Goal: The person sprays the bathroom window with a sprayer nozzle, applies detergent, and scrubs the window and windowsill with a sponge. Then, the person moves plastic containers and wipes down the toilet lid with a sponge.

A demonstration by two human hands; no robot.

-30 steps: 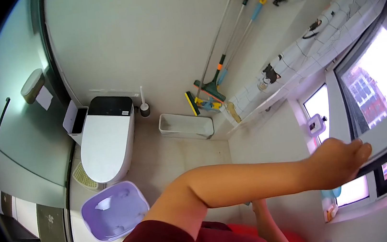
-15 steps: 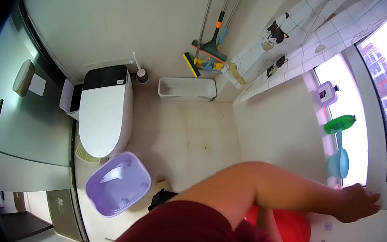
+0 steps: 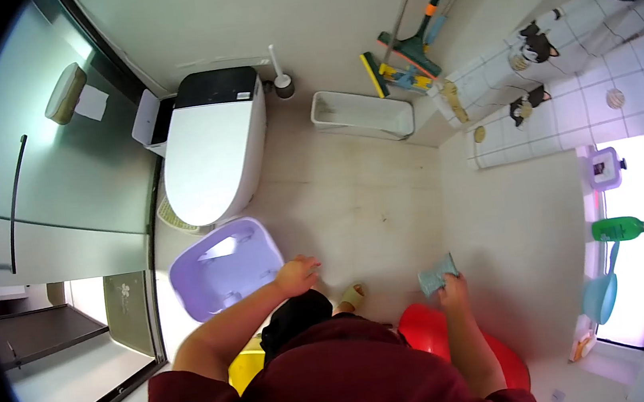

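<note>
Head view: from where I stand, the person's right hand (image 3: 452, 289) grasps what looks like a pale teal cloth (image 3: 436, 275), its far end poking out ahead of the fingers, its pattern too small to make out. Beneath that forearm, a red tub (image 3: 422, 330) is largely hidden. The left hand (image 3: 297, 275) is free, loosely curled, just beside a lilac basin (image 3: 222, 273); its forearm overlaps the basin's near edge. Behind that hand, something yellow (image 3: 247, 369) is too covered to identify. Far ahead of the right hand, a green squeegee's (image 3: 416, 46) handle is cut off.
</note>
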